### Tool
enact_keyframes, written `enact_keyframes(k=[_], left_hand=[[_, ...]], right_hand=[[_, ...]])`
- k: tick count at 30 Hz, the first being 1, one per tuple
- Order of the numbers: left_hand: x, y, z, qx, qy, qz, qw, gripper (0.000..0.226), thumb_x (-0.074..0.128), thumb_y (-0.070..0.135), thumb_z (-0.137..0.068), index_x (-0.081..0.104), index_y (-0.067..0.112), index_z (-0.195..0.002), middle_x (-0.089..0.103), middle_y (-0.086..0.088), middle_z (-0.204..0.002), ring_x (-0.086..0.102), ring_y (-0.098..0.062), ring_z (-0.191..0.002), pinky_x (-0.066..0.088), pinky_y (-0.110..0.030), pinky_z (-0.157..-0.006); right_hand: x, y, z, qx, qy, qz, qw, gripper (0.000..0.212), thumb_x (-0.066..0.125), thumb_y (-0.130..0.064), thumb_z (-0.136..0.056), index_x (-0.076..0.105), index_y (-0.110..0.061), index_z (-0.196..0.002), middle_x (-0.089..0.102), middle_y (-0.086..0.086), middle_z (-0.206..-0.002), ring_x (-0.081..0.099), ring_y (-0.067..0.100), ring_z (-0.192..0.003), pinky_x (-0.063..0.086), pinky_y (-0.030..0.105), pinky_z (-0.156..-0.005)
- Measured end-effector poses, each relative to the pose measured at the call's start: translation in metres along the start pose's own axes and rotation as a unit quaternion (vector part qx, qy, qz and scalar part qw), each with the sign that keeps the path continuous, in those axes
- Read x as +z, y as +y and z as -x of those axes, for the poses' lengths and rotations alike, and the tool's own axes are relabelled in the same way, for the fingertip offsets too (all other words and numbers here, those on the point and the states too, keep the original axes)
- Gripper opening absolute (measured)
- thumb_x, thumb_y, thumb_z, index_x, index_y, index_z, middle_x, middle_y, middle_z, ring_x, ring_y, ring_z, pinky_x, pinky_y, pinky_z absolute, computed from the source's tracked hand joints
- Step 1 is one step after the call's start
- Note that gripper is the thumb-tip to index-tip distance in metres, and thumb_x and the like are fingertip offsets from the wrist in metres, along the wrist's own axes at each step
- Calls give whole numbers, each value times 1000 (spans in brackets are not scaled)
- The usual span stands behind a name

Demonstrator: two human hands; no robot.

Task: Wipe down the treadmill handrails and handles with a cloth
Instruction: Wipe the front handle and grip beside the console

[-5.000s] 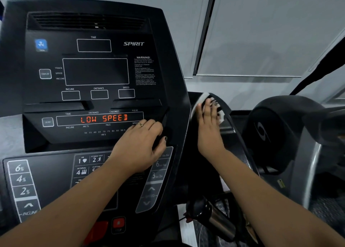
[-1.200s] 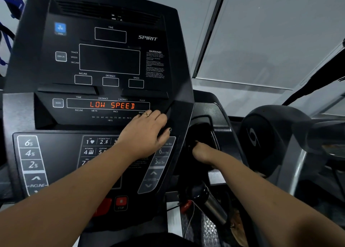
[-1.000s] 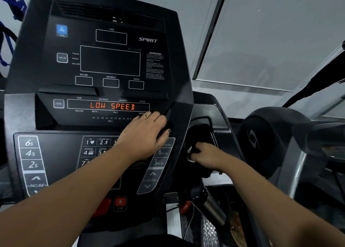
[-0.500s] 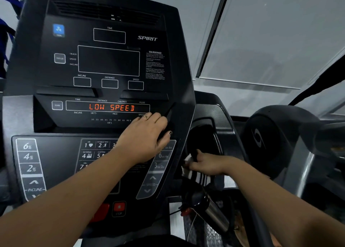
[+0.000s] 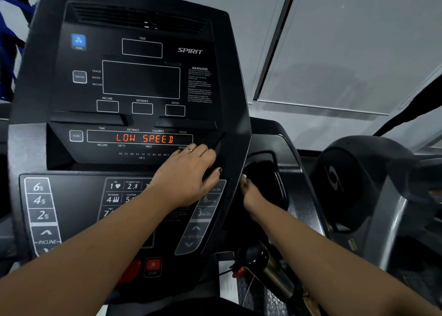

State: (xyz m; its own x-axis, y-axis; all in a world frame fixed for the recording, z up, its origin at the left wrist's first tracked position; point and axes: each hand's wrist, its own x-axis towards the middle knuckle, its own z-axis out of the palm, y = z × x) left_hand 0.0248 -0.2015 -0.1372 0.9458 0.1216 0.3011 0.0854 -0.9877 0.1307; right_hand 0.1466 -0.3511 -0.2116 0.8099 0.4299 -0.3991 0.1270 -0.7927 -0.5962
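- We rest our left hand (image 5: 189, 174) flat on the treadmill console (image 5: 134, 114), palm down with the fingers spread and slack over the right end of the lower panel, gripping nothing; a thin ring (image 5: 189, 149) sits on one finger.
- Above that hand the red readout (image 5: 144, 138) spells LOW SPEED (the other display windows are dark).
- Our right hand (image 5: 250, 191) reaches into the dark recess (image 5: 265, 184) just right of the console's edge, where the side handle frame (image 5: 290, 172) curves around it.
- Only the back of that hand and the wrist show, with its fingers tucked behind the console edge, so we cannot tell whether it is clenched or loose.
- The cloth, the thing we wipe with, is hardly to be seen: a small pale speck (image 5: 244, 176) at the top of the right hand may be a corner of it, but we cannot be sure.
- Below our right forearm a metal bottle with a dark cap (image 5: 267, 265) lies tilted beside a red clip (image 5: 238, 271).
- At far right stands the grey housing of a neighbouring machine (image 5: 354, 184), well apart from both hands.
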Motion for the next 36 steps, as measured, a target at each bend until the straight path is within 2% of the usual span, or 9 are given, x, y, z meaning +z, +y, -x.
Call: enact_keyframes(k=[3,6,9,12,16,20,23,28,36], left_hand=[[0,1,1,-3,-1,-1,1000,21,30,49,-95,36,29,-91,37,13,-90,45,-13,-90,43,-32,-81],[1,1,2,-6,0,2,1000,21,33,47,-96,40,28,-92,38,13,-91,44,-12,-89,42,-32,-82],[1,0,3,-7,-1,2,1000,25,32,47,-96,43,26,-95,38,13,-92,37,-9,-87,42,-32,-81],[1,-1,5,-6,-1,2,1000,28,29,49,-96,44,26,-95,39,13,-93,36,-8,-86,41,-31,-80],[1,-2,5,-3,-3,-4,1000,32,24,51,-95,43,26,-96,39,13,-94,41,-10,-87,40,-30,-80],[2,-3,5,-1,2,-3,1000,32,25,51,-95,44,26,-96,43,12,-94,44,-11,-89,41,-30,-80],[2,-4,5,-1,-2,1,1000,29,28,50,-96,44,26,-96,43,12,-94,43,-11,-89,40,-30,-80],[3,-4,5,-1,1,8,1000,27,31,49,-97,44,26,-94,44,12,-94,42,-10,-88,40,-30,-80],[4,-3,5,-4,3,5,1000,32,25,51,-96,43,26,-96,44,11,-95,44,-12,-89,42,-32,-81]], right_hand=[[-7,3,9,-9,-42,-4,999,50,25,-37,-106,33,-10,-147,46,21,-143,45,37,-130,35,40,-109],[-18,6,23,-15,-87,67,994,49,24,-40,-105,36,-14,-145,54,18,-136,54,35,-121,41,38,-103],[-28,19,43,-121,-77,200,969,50,20,-47,-104,52,-12,-119,67,12,-104,62,31,-102,45,34,-83],[-42,46,55,-271,-15,308,912,40,24,-52,-101,46,-23,-87,55,-7,-72,64,23,-84,34,30,-68],[-69,79,39,-413,-20,355,839,48,27,-61,-97,52,-22,-84,58,-4,-78,56,18,-79,46,35,-81],[-93,91,11,-523,-8,410,747,53,30,-55,-100,66,-16,-92,64,-2,-86,56,21,-92,42,33,-90],[-105,90,-10,-544,23,447,710,49,36,-51,-99,69,-15,-93,67,-1,-90,57,26,-105,38,35,-102],[-110,77,-28,-515,61,470,714,41,44,-47,-94,68,-15,-85,65,2,-85,56,29,-107,36,37,-104],[-72,99,12,-412,140,330,837,51,33,-46,-99,69,-12,-87,69,0,-90,57,26,-113,31,33,-107]])
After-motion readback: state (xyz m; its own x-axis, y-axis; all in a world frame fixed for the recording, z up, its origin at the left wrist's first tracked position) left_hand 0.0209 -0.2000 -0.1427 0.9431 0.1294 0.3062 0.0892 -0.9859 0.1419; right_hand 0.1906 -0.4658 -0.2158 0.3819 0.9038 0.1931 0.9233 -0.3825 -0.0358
